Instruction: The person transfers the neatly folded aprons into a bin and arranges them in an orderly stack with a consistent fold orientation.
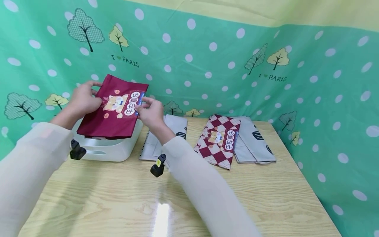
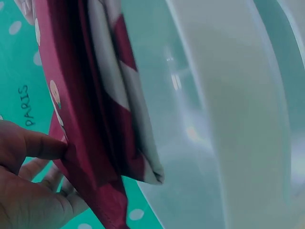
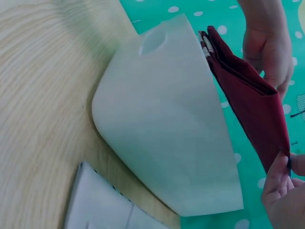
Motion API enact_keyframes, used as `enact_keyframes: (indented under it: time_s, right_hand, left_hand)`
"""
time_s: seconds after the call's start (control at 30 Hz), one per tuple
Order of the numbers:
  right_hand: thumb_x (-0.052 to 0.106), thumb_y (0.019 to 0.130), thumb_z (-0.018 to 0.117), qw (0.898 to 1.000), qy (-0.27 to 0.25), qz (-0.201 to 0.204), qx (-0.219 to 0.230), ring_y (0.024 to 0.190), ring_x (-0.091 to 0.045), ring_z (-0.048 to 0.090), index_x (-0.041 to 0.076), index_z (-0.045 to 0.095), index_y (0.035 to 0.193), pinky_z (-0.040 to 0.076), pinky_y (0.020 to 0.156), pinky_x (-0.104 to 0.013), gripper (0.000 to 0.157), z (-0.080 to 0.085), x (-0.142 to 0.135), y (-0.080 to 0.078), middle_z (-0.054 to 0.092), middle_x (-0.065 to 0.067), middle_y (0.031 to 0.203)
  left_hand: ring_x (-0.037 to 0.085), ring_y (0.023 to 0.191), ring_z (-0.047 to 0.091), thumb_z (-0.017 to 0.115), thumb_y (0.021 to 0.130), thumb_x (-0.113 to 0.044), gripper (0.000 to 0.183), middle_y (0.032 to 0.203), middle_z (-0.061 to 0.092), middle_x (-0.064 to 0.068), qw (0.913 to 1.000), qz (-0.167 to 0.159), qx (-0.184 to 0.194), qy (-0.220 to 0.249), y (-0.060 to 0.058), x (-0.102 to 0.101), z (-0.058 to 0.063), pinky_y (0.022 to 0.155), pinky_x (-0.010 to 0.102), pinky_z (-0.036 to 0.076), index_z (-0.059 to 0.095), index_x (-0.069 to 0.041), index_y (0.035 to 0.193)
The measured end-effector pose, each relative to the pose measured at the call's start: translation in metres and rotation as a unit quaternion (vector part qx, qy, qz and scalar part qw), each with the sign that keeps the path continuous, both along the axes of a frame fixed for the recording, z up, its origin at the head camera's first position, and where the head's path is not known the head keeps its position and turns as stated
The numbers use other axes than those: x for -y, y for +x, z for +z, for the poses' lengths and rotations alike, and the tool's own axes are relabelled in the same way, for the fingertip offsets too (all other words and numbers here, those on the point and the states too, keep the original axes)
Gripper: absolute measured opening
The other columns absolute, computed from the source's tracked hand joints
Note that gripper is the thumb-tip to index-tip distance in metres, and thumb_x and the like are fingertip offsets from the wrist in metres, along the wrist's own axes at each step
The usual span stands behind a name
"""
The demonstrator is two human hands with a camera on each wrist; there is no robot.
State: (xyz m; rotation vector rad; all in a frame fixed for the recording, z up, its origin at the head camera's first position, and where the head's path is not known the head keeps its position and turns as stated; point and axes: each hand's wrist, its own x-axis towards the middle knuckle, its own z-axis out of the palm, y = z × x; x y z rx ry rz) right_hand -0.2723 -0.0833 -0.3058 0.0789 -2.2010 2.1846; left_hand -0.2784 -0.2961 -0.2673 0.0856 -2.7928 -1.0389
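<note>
A folded maroon cloth (image 1: 115, 103) with a printed cartoon dog and a lettered label lies tilted over the top of a white plastic bin (image 1: 119, 149). My left hand (image 1: 85, 101) pinches its left edge, thumb on the printed face. At the right edge, by the label, my right hand (image 1: 151, 113) grips it between thumb and fingers. Beneath the maroon layers, the left wrist view shows a folded maroon-and-white checked cloth (image 2: 124, 95). In the right wrist view the maroon bundle (image 3: 248, 100) sits above the bin's rim. The bin's inside is mostly hidden.
Right of the bin lies a folded grey cloth (image 1: 174, 126), partly behind my right forearm. Farther right are a folded checked cloth (image 1: 217, 141) with the same dog print and another grey cloth (image 1: 256, 141). A green dotted curtain (image 1: 201, 72) hangs behind the wooden table (image 1: 266, 197).
</note>
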Motion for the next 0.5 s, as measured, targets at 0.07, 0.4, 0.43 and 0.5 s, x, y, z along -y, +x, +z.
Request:
enact_keyframes:
  time_s: [0.07,0.4,0.43,0.5]
  right_hand:
    - [0.002,0.093,0.073,1.000,-0.005,-0.008,0.002,0.071,-0.012,0.064,0.006,0.068,0.130,0.059,0.062,-0.022,0.037,-0.001,0.005,0.000,0.058,-0.001,0.091]
    - [0.003,0.091,0.075,0.999,-0.006,-0.029,0.016,0.068,-0.011,0.064,0.006,0.070,0.125,0.058,0.059,-0.022,0.034,-0.015,0.024,0.001,0.059,0.000,0.088]
    - [0.003,0.092,0.075,1.000,-0.001,-0.027,0.014,0.068,-0.011,0.064,0.007,0.069,0.125,0.058,0.059,-0.022,0.034,-0.017,0.024,0.001,0.059,0.000,0.088]
    - [0.003,0.092,0.074,1.000,0.009,-0.024,0.013,0.069,-0.011,0.064,0.007,0.069,0.125,0.058,0.059,-0.021,0.033,-0.020,0.025,0.001,0.059,0.000,0.088]
  left_hand:
    - [0.054,0.100,0.059,0.060,0.091,0.002,0.076,0.127,0.048,0.036,1.0000,0.004,0.000,-0.002,-0.001,0.004,-0.001,0.071,0.056,0.061,0.024,0.002,0.159]
    - [0.055,0.103,0.056,0.060,0.093,0.003,0.076,0.131,0.045,0.036,0.9998,0.012,-0.002,-0.015,0.000,0.017,-0.006,0.076,0.060,0.059,0.024,0.000,0.160]
    - [0.055,0.103,0.056,0.060,0.093,0.003,0.075,0.131,0.045,0.036,0.9998,0.011,-0.003,-0.017,0.000,0.018,-0.007,0.076,0.060,0.059,0.025,0.000,0.160]
    - [0.055,0.103,0.056,0.059,0.093,0.004,0.075,0.130,0.045,0.037,0.9998,0.009,-0.003,-0.020,-0.001,0.019,-0.010,0.077,0.061,0.059,0.026,0.000,0.160]
